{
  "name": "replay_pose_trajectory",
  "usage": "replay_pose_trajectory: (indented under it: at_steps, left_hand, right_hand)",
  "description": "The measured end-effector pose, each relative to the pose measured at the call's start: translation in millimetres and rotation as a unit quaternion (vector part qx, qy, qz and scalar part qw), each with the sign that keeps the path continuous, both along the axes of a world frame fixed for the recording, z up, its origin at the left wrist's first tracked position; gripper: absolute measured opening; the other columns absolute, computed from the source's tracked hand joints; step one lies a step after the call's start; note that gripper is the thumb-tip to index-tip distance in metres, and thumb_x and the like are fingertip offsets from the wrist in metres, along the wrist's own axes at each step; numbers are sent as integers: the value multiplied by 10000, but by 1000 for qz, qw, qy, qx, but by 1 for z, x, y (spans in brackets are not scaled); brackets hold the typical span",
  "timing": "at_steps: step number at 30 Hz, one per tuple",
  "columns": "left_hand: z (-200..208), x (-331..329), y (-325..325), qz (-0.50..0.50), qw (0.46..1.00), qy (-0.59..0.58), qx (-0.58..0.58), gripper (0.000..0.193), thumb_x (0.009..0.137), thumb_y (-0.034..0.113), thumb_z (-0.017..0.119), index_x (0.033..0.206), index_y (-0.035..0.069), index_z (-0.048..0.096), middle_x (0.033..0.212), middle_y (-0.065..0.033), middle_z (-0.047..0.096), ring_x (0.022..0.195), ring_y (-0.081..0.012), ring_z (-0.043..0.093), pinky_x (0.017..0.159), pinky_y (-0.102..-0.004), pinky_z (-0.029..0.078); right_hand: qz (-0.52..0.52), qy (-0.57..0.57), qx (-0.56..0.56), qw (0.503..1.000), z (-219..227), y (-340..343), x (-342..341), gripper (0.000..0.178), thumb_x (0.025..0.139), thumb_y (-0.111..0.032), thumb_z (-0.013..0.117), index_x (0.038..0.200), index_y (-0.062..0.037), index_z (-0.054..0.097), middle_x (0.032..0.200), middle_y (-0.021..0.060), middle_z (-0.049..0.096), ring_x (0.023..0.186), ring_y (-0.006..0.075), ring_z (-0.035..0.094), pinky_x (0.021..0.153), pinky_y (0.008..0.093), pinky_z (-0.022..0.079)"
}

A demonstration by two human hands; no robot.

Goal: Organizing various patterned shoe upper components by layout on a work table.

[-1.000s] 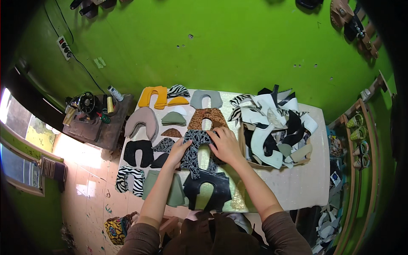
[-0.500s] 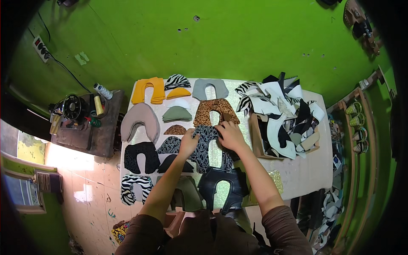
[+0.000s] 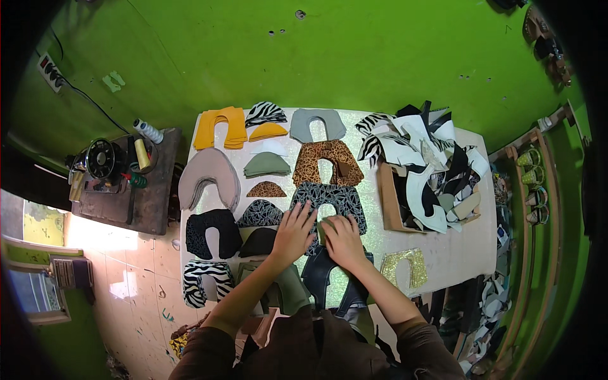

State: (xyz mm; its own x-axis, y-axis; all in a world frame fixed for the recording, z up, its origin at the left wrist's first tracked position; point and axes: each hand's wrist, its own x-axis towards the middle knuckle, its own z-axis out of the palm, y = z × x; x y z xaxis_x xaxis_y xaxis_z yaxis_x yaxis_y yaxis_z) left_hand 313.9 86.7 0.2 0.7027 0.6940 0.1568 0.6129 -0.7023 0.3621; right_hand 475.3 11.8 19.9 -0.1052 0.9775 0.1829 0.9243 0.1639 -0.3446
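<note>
My left hand [image 3: 293, 235] lies with its fingers stretched out over the left leg of a U-shaped stack of black-and-grey patterned fabric pieces [image 3: 326, 191]. On the right leg of the same stack rests my right hand [image 3: 342, 240], its fingers apart and slightly bent. Just beyond are brown patterned U-shaped pieces [image 3: 310, 161]. Nearer to me, plain black U-shaped pieces [image 3: 318, 272] lie partly under my right wrist. To the left of the hands is a half-round piece [image 3: 261, 214] in the same black-and-grey pattern.
Yellow pieces [image 3: 208, 130], beige pieces [image 3: 201, 166] and zebra-print pieces [image 3: 196, 278] line the table's left side. A cardboard box [image 3: 394, 209] overflows with scraps on the right, near gold glitter pieces [image 3: 415, 269]. A sewing machine [image 3: 104, 161] stands far left.
Both hands have let go of the patterned pieces' upper edge, come nearer to me and flattened out. The stack now lies straight below the brown pieces. The gold glitter pieces show more fully.
</note>
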Motion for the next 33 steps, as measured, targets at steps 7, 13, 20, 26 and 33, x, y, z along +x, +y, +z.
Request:
replay_pose_trajectory:
  at_steps: [7,13,20,26,33]
  left_hand:
    - [-15,2,-3,-15,996,82,21,608,782,345,611,1323,152,413,1423,-60,316,1304,-234,300,1043,-493,236]
    - [-17,1,-2,-15,993,111,42,646,755,369,631,1323,153,413,1423,-61,317,1303,-231,303,1028,-530,241]
    - [-7,-1,-2,-36,986,159,39,779,730,503,623,1368,156,342,1444,-67,275,1318,-235,281,1008,-594,224]
    - [-12,-2,-1,-47,978,190,68,837,714,562,604,1388,164,305,1455,-65,254,1327,-233,263,1021,-600,195]
    - [-6,-2,-13,-42,984,140,98,599,800,424,578,1307,139,434,1414,-87,320,1311,-241,292,1030,-571,196]
  right_hand:
    - [-72,-60,-37,995,-20,5,20,538,758,-152,541,1280,-86,430,1353,151,365,1271,336,317,1050,537,194]
    - [-43,-65,-43,996,-29,4,27,565,738,-162,544,1287,-95,432,1396,139,320,1301,326,279,1065,525,176]
    - [-33,-49,-9,998,-38,3,33,460,810,-221,520,1266,-175,480,1408,122,313,1316,308,259,1065,523,165]
    - [-2,-54,-15,998,-36,2,36,430,867,-286,472,1288,-201,455,1424,139,280,1309,340,253,1063,535,133]
    - [-8,131,-46,990,-18,-15,53,390,880,-269,467,1241,-124,487,1280,127,445,1245,344,335,1065,493,177]
